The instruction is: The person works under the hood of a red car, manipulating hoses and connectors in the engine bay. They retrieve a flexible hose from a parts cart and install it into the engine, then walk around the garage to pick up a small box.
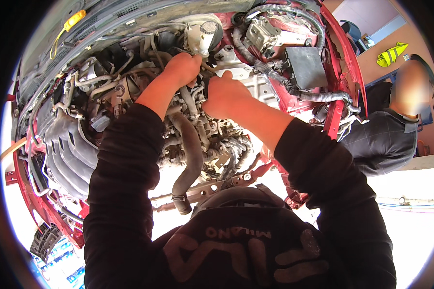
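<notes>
In the head view I lean over the open engine bay of a red car. My left hand [183,70] is closed just below a pale fluid reservoir [206,36], its fingertips hidden among the hoses. My right hand [223,96] is a little lower and to the right, thumb up, fingers curled beside a dark part between my hands; what either grips is unclear. A thick rubber hose [190,149] runs down below my hands to a clamped loose-looking end. A white metal tray [263,91] lies to the right of my right hand.
A grey plastic manifold [67,159] fills the left of the bay. A black box [304,67] and corrugated harnesses sit upper right. A yellow hook-like tool [73,21] rests along the upper left edge. Another person [386,139] in a dark jacket stands at the right, near a hi-vis vest [390,54].
</notes>
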